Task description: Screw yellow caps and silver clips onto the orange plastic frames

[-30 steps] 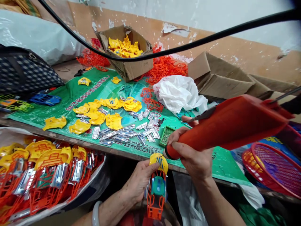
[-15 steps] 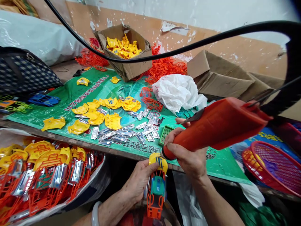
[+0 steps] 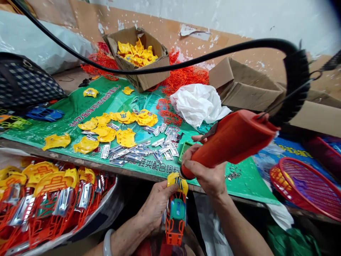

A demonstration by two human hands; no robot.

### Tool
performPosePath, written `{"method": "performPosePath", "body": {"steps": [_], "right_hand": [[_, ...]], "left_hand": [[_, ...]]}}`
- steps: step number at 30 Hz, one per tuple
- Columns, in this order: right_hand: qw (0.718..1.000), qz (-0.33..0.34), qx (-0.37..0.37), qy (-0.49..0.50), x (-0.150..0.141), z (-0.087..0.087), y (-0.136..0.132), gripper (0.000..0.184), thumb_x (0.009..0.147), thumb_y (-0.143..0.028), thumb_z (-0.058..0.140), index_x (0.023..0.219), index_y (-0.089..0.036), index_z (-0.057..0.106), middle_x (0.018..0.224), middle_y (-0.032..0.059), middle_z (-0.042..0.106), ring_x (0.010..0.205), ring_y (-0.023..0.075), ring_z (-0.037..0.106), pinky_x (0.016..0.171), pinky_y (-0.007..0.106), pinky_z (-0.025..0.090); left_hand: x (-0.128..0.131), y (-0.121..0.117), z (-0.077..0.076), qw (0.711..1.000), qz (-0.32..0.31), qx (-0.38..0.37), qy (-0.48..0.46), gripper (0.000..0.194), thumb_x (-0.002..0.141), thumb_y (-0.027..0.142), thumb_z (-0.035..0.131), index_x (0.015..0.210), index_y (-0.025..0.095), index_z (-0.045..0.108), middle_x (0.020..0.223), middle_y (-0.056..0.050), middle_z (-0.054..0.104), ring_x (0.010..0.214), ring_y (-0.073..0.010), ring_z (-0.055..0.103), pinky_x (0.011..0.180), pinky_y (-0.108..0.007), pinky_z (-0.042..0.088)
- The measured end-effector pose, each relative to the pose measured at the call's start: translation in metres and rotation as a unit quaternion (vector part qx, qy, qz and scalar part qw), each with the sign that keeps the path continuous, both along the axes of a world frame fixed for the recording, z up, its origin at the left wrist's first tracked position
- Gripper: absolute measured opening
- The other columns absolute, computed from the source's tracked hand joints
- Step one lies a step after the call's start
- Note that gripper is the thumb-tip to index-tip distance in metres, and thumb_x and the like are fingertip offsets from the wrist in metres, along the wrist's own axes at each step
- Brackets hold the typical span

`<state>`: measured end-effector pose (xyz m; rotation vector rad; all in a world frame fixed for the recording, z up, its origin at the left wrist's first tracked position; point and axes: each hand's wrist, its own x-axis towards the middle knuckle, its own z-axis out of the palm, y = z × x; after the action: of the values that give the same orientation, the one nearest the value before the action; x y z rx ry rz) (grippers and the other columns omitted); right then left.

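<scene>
My left hand (image 3: 156,201) pinches the yellow front of a toy car body (image 3: 175,227), which has an orange frame and a green middle, in front of the table edge. In my right hand (image 3: 210,177) is a red electric screwdriver (image 3: 234,138), its fingers wrapped round the front end. The screwdriver's nose meets the yellow piece; the bit itself is barely visible. Beyond my hands, silvery metal plates (image 3: 130,154) and yellow plastic car parts (image 3: 125,137) lie on the green sheet (image 3: 149,170). A small green basket (image 3: 184,149) stands behind my right hand, partly hidden.
A black cable (image 3: 157,70) arches across the view to the screwdriver. At lower left, a white-rimmed container (image 3: 113,190) holds several car bodies. A box of yellow parts (image 3: 151,80), orange frames (image 3: 186,76) and a white bag (image 3: 199,103) stand behind. Red baskets (image 3: 301,188) sit right.
The back end of the screwdriver has swung left and its cable has shifted. Its nose stays at the yellow piece, and both hands keep their holds. The view has shifted slightly.
</scene>
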<state>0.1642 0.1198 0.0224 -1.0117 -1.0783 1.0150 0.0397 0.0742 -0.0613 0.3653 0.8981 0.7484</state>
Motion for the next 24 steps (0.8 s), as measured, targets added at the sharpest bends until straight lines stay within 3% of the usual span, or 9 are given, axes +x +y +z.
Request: {"method": "performPosePath", "body": {"steps": [4, 8, 11, 16, 24], "right_hand": [[1.0, 0.005, 0.021, 0.012, 0.006, 0.003, -0.001, 0.013, 0.063, -0.016, 0.07, 0.069, -0.021, 0.059, 0.064, -0.0032, 0.06, 0.059, 0.0141, 0.056, 0.059, 0.033, 0.048], [0.99, -0.105, 0.08, 0.045, 0.021, 0.01, 0.014, 0.026, 0.06, -0.013, 0.072, 0.081, -0.022, 0.061, 0.065, -0.0052, 0.06, 0.057, 0.0141, 0.057, 0.061, 0.034, 0.049], [0.98, -0.159, 0.118, 0.028, 0.034, 0.009, 0.034, 0.016, 0.06, -0.014, 0.073, 0.07, -0.02, 0.062, 0.063, -0.0038, 0.06, 0.054, 0.0137, 0.056, 0.057, 0.033, 0.048], [0.977, -0.18, 0.118, 0.012, 0.04, -0.004, 0.057, 0.013, 0.058, -0.017, 0.075, 0.063, -0.018, 0.063, 0.062, -0.0027, 0.061, 0.051, 0.0129, 0.055, 0.054, 0.032, 0.048], [0.978, -0.18, 0.106, 0.009, 0.035, -0.013, 0.07, 0.014, 0.055, -0.02, 0.074, 0.062, -0.018, 0.062, 0.06, -0.0025, 0.06, 0.051, 0.0129, 0.054, 0.053, 0.032, 0.048]], "left_hand": [[-0.002, -0.002, 0.004, 1.0, 0.005, 0.009, 0.003, 0.038, 0.064, 0.039, 0.084, 0.084, 0.008, 0.073, 0.066, -0.003, 0.065, 0.049, -0.008, 0.053, 0.045, -0.018, 0.041], [-0.005, -0.005, 0.007, 1.0, 0.001, 0.003, 0.024, 0.039, 0.068, 0.044, 0.08, 0.087, 0.011, 0.071, 0.063, -0.002, 0.064, 0.047, -0.009, 0.054, 0.045, -0.019, 0.043], [-0.006, -0.004, 0.005, 0.999, -0.012, 0.008, 0.037, 0.037, 0.072, 0.046, 0.076, 0.085, 0.012, 0.07, 0.06, -0.001, 0.061, 0.047, -0.01, 0.055, 0.045, -0.02, 0.043], [-0.007, 0.0, 0.004, 0.997, -0.03, 0.018, 0.063, 0.039, 0.074, 0.046, 0.075, 0.088, 0.01, 0.07, 0.065, -0.003, 0.063, 0.049, -0.0102, 0.055, 0.046, -0.02, 0.044], [-0.008, -0.002, 0.005, 0.996, -0.039, 0.018, 0.073, 0.041, 0.073, 0.047, 0.075, 0.09, 0.01, 0.07, 0.069, -0.004, 0.063, 0.051, -0.009, 0.053, 0.046, -0.019, 0.044]]}}
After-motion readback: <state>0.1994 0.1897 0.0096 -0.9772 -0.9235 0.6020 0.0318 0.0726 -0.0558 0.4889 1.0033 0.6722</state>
